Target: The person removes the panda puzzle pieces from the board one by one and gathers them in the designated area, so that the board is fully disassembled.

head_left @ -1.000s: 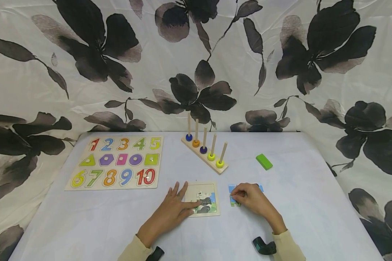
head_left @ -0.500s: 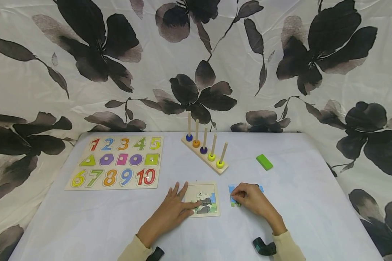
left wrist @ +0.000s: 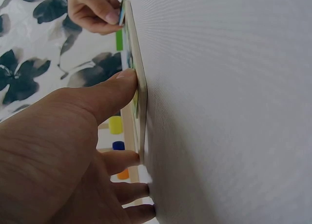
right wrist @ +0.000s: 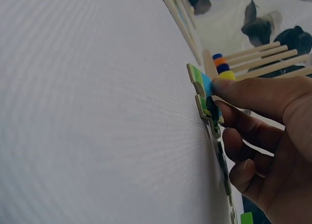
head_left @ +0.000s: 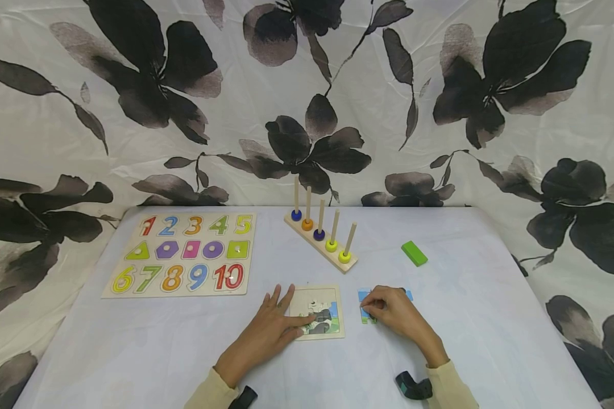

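Observation:
My left hand (head_left: 268, 324) lies with spread fingers on the left part of a square wooden jigsaw board (head_left: 317, 337). Its thumb presses on the pictured pieces (head_left: 323, 325) set in the board, seen edge-on in the left wrist view. To the right, the thumb and index finger of my right hand (head_left: 396, 309) pinch a blue and green jigsaw piece (right wrist: 205, 85). In the right wrist view that piece is tilted, and its knobbed edge shows. More loose pieces (right wrist: 223, 168) lie on the cloth under the right hand, mostly hidden by it in the head view.
A number and shape board (head_left: 179, 254) lies at the back left. Behind the jigsaw board stands a wooden peg stand (head_left: 317, 245) with upright pegs and coloured rings. A green block (head_left: 414, 254) lies at the right. A floral cloth hangs behind the white-covered table (head_left: 148, 352).

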### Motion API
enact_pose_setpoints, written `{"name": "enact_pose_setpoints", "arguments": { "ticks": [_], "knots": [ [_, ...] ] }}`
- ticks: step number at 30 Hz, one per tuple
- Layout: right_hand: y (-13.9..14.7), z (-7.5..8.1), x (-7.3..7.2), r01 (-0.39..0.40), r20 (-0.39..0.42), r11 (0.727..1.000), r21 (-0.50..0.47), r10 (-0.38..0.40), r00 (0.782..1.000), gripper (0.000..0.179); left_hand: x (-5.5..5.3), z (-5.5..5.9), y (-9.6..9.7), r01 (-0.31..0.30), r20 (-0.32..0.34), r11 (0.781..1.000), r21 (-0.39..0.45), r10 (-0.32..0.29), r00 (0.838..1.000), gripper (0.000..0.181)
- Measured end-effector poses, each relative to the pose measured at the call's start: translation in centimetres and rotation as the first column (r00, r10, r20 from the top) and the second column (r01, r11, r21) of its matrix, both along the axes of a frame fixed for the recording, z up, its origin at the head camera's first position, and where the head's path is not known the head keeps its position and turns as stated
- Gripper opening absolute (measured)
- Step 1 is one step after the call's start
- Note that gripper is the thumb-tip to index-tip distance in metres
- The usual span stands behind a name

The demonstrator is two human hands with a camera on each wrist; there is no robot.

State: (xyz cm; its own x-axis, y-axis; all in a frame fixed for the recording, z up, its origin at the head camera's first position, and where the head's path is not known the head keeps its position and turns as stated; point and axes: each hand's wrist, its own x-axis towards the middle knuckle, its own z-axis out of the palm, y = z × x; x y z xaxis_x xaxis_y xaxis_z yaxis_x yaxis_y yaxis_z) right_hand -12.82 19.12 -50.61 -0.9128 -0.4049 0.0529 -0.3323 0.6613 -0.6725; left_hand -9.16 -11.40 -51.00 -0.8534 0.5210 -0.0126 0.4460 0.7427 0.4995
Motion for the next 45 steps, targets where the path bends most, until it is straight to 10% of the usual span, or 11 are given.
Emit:
{"name": "enact_pose_setpoints", "arguments": {
  "ticks": [16,45],
  "knots": [
    [-0.9,1.4,-1.0,0.082,-0.038,0.995,-0.055,-0.084,0.996,0.006,-0.1,0.0,-0.1,0.002,0.002,1.000,0.001,-0.002,1.000,0.032],
    [-8.4,0.5,-1.6,-0.154,-0.037,0.987,0.046,0.156,0.987,0.022,-0.2,-0.1,1.5,0.092,-0.017,0.996,-0.017,-0.092,0.996,0.039]
  ]
}}
